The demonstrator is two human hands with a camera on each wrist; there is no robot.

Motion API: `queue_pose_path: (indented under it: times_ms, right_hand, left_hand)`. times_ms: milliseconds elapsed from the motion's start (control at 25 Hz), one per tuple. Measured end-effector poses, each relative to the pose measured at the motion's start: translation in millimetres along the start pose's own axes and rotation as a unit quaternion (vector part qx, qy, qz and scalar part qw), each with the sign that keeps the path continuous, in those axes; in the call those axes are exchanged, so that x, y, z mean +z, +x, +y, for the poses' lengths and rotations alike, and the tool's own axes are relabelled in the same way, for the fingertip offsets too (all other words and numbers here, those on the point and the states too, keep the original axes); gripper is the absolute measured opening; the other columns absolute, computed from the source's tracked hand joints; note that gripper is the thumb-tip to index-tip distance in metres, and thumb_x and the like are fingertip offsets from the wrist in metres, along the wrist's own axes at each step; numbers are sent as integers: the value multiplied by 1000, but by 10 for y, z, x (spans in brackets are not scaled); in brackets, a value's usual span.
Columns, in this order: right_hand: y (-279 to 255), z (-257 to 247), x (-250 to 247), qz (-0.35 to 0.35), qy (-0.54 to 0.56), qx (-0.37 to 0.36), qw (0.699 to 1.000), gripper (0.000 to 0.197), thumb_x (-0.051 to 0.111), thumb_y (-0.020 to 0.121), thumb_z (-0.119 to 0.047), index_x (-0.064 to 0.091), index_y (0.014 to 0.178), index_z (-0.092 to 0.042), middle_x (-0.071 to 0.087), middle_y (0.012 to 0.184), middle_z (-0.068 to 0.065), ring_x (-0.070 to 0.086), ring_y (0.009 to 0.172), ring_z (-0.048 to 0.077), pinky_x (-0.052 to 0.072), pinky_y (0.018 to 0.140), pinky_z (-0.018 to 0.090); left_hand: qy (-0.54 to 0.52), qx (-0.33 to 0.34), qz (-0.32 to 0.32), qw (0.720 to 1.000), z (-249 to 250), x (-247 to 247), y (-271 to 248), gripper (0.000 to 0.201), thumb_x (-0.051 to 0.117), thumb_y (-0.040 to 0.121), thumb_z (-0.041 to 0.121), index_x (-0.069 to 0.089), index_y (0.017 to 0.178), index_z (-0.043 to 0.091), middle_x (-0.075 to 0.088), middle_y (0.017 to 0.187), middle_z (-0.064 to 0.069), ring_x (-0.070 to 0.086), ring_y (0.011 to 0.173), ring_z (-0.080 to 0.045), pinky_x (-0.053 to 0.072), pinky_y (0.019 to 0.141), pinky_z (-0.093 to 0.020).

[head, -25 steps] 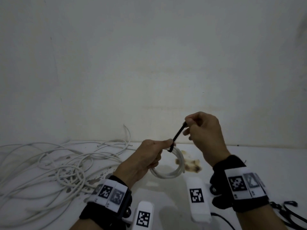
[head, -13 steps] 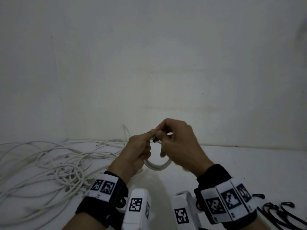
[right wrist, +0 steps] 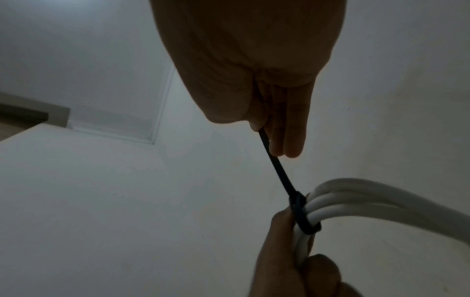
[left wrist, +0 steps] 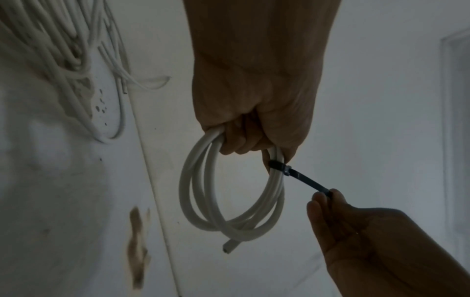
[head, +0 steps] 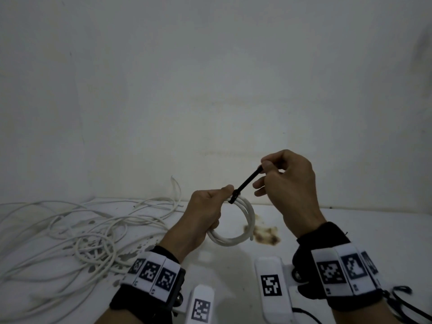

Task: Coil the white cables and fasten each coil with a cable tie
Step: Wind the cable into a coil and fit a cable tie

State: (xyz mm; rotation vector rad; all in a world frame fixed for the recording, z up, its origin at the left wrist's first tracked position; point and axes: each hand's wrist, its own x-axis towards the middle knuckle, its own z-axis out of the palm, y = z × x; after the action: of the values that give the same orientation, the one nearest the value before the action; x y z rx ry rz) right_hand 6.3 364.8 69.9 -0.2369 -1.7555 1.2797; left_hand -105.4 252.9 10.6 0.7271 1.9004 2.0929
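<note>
White cable coil (head: 236, 226) held above surface (head: 350, 230), left hand (head: 205, 213) curled round it to steady loops, right hand (head: 286, 181) pinching black cable tie (head: 245, 184) tail for tightening.

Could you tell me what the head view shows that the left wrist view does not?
Only the head view shows the wrist bands and spare black ties at the table's right edge. Only the left wrist view shows the coil's cut end. Both show the left hand gripping the coil, the right hand pinching the black cable tie's tail, and loose cables.
</note>
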Motion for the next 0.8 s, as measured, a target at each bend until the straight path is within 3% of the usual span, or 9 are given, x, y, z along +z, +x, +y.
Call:
queue_pose_path:
  times_ms: [120,280,440,560,640,800]
  right_hand:
    - [21,42,-22,19,0,11,1000,17,54,93,1,62,84,-11,66,91,10,66,52,15,57,49,29]
    - [34,54,-14,36,20,17,999,16,53,92,2,62,85,-10,65,92,10,65,49,13,56,48,29]
    - [-18,22,34,1,-40,-45,998,21,57,91,-1,62,81,-18,68,85,-4,70,71,21,59,60,38]
    - [-62,-55,41,-83,-100,-90,987,23,60,91,-3,64,79,-21,69,81,-7,69,76,17,54,62,33]
    - [-102,-124,49,-142,-123,-108,976,22,62,91,-4,65,78,-21,69,82,-9,69,72,15,50,59,27]
    - [-175,-250,22,-202,-116,-104,967,8,71,88,-19,67,90,-26,68,93,-12,70,71,15,59,66,35]
  left_hand:
    - [31,18,11,999,-29,24,1,32,64,92,39,80,85,12,18,51,1,17,44,-14,18,47,-27]
    - [27,8,-3,1000,-69,39,10,38,64,91,40,75,80,6,18,52,0,16,46,-15,17,46,-25]
    - [40,10,31,999,-66,-23,22,44,64,91,40,51,56,17,18,53,-1,16,46,-16,16,49,-28]
    - [44,-3,68,997,-49,-85,25,59,64,92,39,37,42,24,19,51,0,16,43,-14,17,46,-25]
    - [32,-13,90,995,-20,-99,38,54,62,93,39,35,49,23,20,53,-1,18,43,-14,19,44,-25]
    - [6,-58,90,994,58,-113,28,41,59,95,41,43,65,17,28,51,1,25,43,-13,26,42,-23]
